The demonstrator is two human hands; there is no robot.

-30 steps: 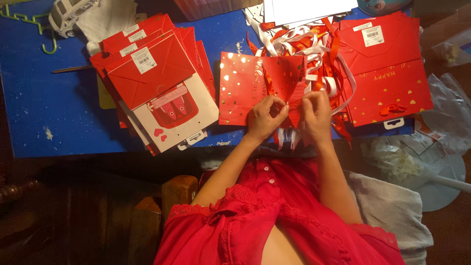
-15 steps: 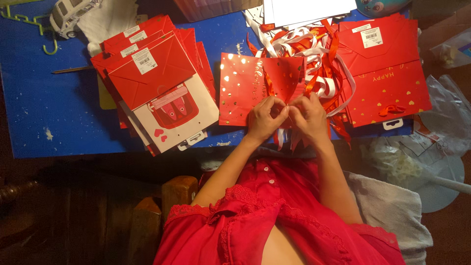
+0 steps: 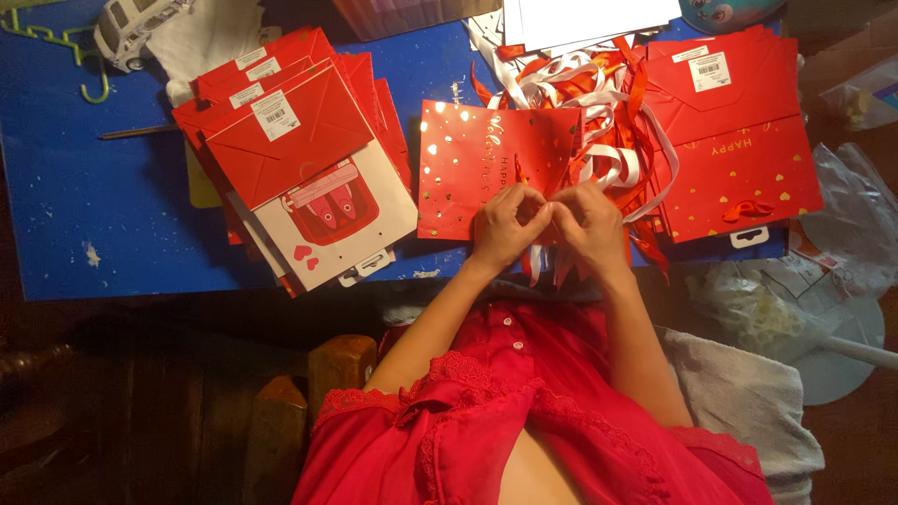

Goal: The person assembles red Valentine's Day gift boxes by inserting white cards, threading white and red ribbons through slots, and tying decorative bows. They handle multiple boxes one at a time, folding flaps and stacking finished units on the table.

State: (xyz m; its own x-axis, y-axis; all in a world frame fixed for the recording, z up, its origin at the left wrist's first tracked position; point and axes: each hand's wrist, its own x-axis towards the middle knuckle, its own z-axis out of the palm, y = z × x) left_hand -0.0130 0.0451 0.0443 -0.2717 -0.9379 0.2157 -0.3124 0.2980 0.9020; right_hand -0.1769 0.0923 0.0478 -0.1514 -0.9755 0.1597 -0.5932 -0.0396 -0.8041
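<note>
1. Left hand (image 3: 502, 227) and right hand (image 3: 587, 223) pressed together at 6 o'clock of the table edge, fingertips pinching red ribbon (image 3: 552, 208).
2. Red gift bag (image 3: 486, 168) lying flat just beyond, at 12 o'clock of hands; light, stiff paper, creasable. Ribbon soft, slippery; best pinched near the end.
3. Bag stacks at 10 (image 3: 299, 159) and 2 o'clock (image 3: 739, 140).
4. Versus earlier: hands closer, knuckles nearly touching.
</note>
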